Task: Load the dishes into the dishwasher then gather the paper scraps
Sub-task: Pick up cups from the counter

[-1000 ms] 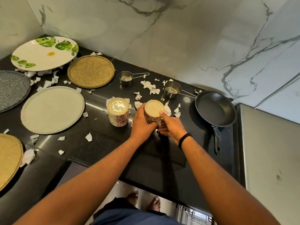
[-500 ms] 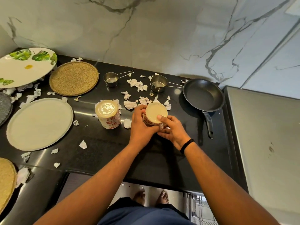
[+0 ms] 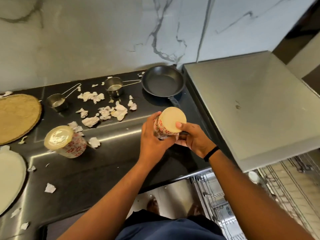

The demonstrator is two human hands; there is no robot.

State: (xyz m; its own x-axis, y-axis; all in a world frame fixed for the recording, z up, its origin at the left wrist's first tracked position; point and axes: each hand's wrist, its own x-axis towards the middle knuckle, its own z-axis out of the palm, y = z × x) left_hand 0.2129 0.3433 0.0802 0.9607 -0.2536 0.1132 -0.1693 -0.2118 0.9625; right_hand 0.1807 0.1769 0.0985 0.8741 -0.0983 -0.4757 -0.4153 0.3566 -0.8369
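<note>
A flower-patterned mug (image 3: 166, 126) is held upside down just above the table's (image 3: 107, 170) right edge, presumably so that it can be set mouth-down in the dishwasher rack (image 3: 259, 187) seen below that edge. It is gripped round its side by the left hand (image 3: 152, 135), while the right hand (image 3: 194, 135) is curled at its rim, thumb pressed on the base. A second mug (image 3: 65, 142) is left inverted near the middle. Paper scraps (image 3: 103, 110) are strewn toward the back edge, near a frying pan (image 3: 162, 82) in the back right corner.

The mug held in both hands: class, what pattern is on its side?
Red flowers on a cream ground, on the mug; the head view, the only one, shows it.
</note>
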